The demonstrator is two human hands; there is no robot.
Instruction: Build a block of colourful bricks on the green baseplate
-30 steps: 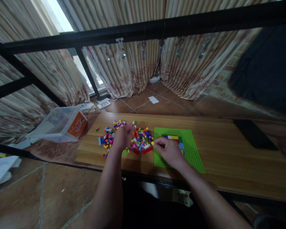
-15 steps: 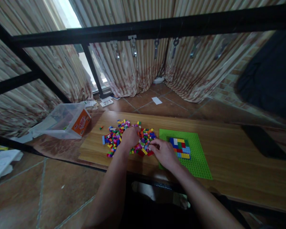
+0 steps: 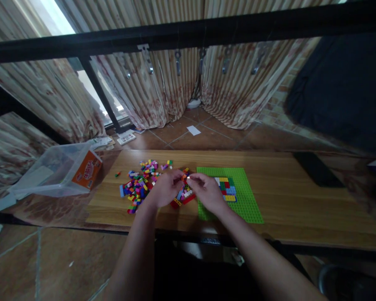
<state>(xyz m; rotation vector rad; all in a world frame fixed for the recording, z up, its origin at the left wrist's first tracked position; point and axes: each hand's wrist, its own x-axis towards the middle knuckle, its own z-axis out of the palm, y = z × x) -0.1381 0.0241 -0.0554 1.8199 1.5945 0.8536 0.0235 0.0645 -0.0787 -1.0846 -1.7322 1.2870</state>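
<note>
Over the right part of a pile of small toy bricks (image 3: 140, 189), my two hands are close together with fingertips facing. My right hand (image 3: 209, 193) pinches what looks like a small white brick (image 3: 189, 178) between thumb and finger. The fingers of my left hand (image 3: 165, 189) are curled closed just left of it; what they hold, if anything, I cannot make out. Beside my right hand lies a green studded baseplate (image 3: 249, 200). A flat patch of coloured bricks (image 3: 229, 190) sits on it, partly covered by that hand.
The wooden table (image 3: 288, 209) carries a dark flat object (image 3: 318, 168) at right. A clear plastic bin (image 3: 54, 167) with an orange label stands off the table's left end. Beyond the table runs a black metal rail (image 3: 163, 37) with hooks, before striped curtains (image 3: 163, 92).
My left hand has come out of the pile and drawn back. My right hand has turned toward it, a small white piece now showing at its fingertips. The whole view has shifted.
</note>
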